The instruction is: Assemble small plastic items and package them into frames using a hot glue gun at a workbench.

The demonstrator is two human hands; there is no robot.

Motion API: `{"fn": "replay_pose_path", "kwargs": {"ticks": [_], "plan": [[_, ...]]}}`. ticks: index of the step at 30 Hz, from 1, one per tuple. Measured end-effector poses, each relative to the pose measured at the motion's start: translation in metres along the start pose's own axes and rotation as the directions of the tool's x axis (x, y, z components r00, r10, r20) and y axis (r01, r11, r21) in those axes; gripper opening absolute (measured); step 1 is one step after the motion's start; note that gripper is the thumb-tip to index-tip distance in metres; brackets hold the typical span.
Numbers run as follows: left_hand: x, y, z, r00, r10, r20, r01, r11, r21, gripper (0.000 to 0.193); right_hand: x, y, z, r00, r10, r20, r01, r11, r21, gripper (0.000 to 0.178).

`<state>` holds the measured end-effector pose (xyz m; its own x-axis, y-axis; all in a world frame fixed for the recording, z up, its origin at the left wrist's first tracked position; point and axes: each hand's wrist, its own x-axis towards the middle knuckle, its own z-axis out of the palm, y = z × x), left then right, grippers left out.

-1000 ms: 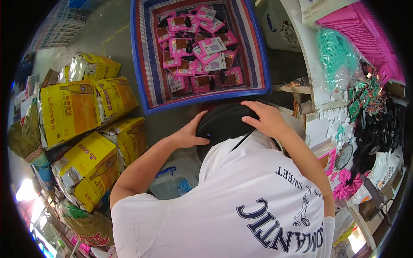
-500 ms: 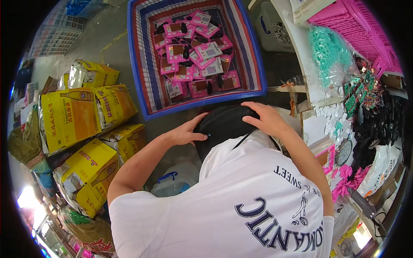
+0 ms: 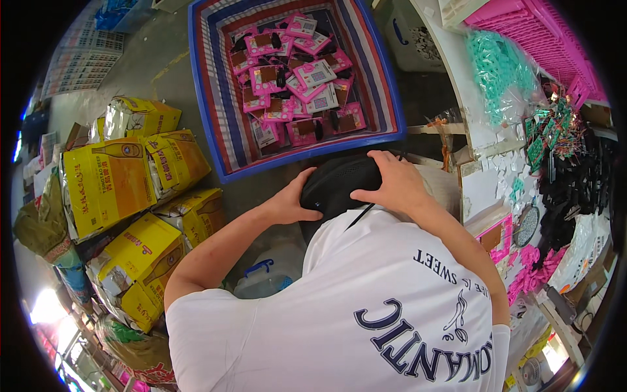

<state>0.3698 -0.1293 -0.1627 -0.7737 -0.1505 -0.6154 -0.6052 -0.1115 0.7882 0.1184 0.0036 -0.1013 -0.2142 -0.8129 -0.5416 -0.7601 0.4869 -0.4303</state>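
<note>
Both my hands are on a black, rounded fabric thing (image 3: 341,183) with a fine mesh surface, held just above the collar of my white shirt (image 3: 307,313). It looks like a cap, but I cannot make out its exact kind. My left hand (image 3: 290,199) grips its left end, thumb low and fingers behind. My right hand (image 3: 400,184) closes over its right end, thumb stretched across the front. A thin black cord (image 3: 359,219) slants down below it. Just beyond stands a blue-rimmed basket (image 3: 313,154) lined with striped cloth, with several pink-and-white packs (image 3: 300,78) inside.
Yellow cartons (image 3: 108,186) are stacked on the left. A clear tub with a blue handle (image 3: 264,277) sits beneath my left arm. Along the right, a workbench (image 3: 483,137) carries teal parts (image 3: 499,75), black parts (image 3: 565,189), pink pieces (image 3: 535,271) and a pink rack (image 3: 542,39).
My right hand has slid a little lower and further left over the black thing, its thumb now further across. My left hand has shifted slightly right.
</note>
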Motion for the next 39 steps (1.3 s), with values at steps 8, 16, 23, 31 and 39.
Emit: {"fn": "replay_pose_path", "kwargs": {"ticks": [8, 16, 23, 31, 39], "plan": [[0.000, 0.002, 0.002, 0.999, -0.033, -0.015, 0.034, 0.999, 0.031, 0.110, 0.004, -0.003, 0.009, 0.999, 0.043, 0.004, -0.043, 0.998, -0.037, 0.092], [0.002, -0.001, -0.009, 0.989, -0.082, 0.122, 0.096, 0.989, -0.114, 0.110, 0.004, 0.019, 0.010, 0.995, -0.095, 0.010, 0.094, 0.994, 0.050, 0.082], [0.002, 0.001, -0.018, 0.968, -0.124, 0.221, 0.156, 0.978, -0.136, 0.107, 0.005, 0.021, 0.009, 0.995, -0.104, 0.012, 0.103, 0.993, 0.059, 0.081], [-0.002, 0.008, -0.028, 0.930, -0.178, 0.322, 0.290, 0.893, -0.344, 0.103, 0.005, 0.023, 0.008, 0.992, -0.127, 0.007, 0.126, 0.987, 0.102, 0.080], [0.079, -0.012, -0.017, 0.944, -0.324, 0.059, 0.327, 0.907, -0.266, 0.070, 0.005, 0.018, 0.022, 0.983, -0.181, -0.031, 0.183, 0.976, 0.118, 0.077]]}}
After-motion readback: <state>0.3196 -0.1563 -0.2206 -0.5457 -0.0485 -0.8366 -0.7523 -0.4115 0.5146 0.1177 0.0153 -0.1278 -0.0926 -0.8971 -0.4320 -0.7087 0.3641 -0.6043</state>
